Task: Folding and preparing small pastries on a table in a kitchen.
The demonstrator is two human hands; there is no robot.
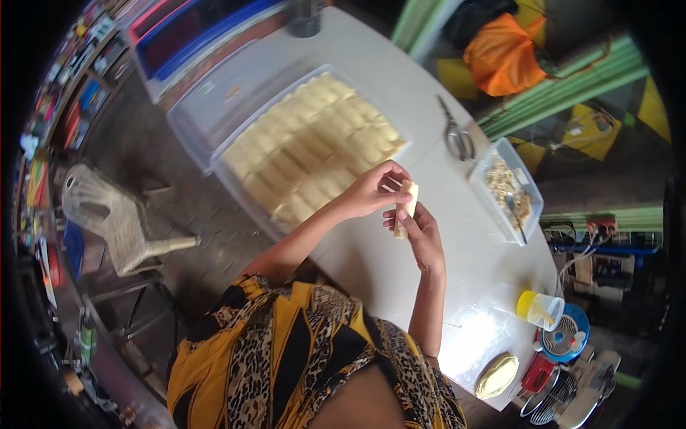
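Observation:
A pale, rolled spring roll [406, 209] is held upright between my two hands over the white table. My left hand [379, 189] pinches its upper end with thumb and fingers. Lower down, my right hand [421, 232] wraps its fingers around the roll, thumb along its side. Just left of my hands stands a clear plastic tub [229, 175] packed with rows of similar pale rolls [314, 129]. A small tray [480, 175] to the right contains a crumbly filling [500, 179] with a spoon [516, 217] in it. At the near right lies a stack of round wrappers [497, 375].
Scissors [459, 139] lie by the tray on the white table [400, 300]. A yellow-lidded clear container [539, 309] sits near the right edge, with a blue fan [564, 333] beyond. A dark cup [304, 18] stands at the far end. On the left is a plastic chair [118, 218].

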